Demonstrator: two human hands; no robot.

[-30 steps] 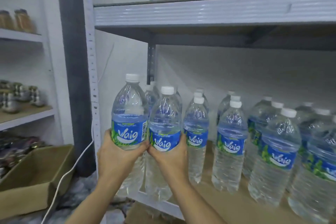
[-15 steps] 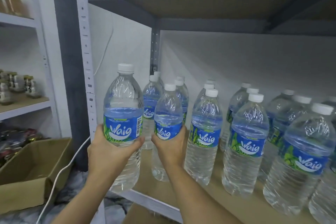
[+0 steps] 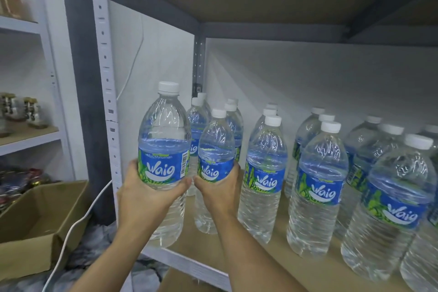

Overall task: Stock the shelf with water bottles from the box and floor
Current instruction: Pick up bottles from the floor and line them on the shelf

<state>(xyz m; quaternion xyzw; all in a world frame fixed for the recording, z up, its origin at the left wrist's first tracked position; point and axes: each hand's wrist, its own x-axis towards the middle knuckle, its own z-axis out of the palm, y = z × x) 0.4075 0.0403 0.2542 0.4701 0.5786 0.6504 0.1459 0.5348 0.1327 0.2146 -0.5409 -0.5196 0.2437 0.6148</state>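
Left grip (image 3: pixel 144 198), right grip (image 3: pixel 221 195), holding Waig bottles (image 3: pixel 163 136)

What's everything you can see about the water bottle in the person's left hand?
The water bottle is clear ribbed plastic with a white screw cap, filled to its shoulder. Its blue label with green leaves reads "Waig", with a barcode at the right edge. It stands upright at the shelf's front left corner, beside the second bottle that the right hand holds; whether its base rests there cannot be told. The left hand grips it at the label's lower edge, thumb across the front.
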